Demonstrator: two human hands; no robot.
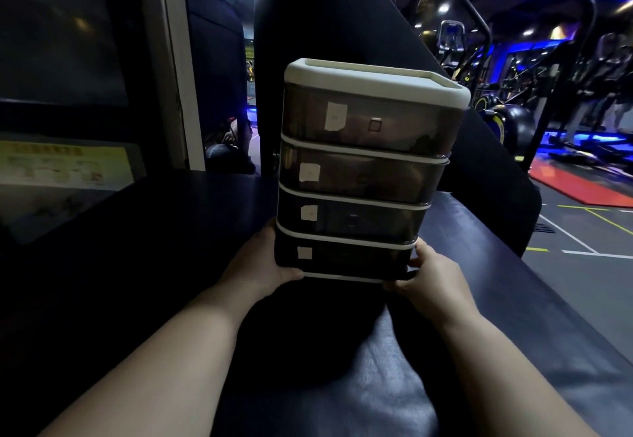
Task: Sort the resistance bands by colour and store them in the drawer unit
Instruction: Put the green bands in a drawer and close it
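Four-tier drawer unit [363, 169] dead ahead, long axis upright, slightly tilted. Left hand [260, 262] and right hand [431, 275] grip its bottom corners, one each side, equally near. Tabletop [513, 299] beneath; contact unclear.

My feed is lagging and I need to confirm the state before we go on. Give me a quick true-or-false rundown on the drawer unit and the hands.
1. The left hand and right hand both grip the drawer unit near its base. True.
2. The top drawer is pulled out. False: it is pushed in, as are the others.
3. Each drawer front carries a pale label towards its left side. True.
4. The unit has three drawers. False: it has four, stacked under a pale top.
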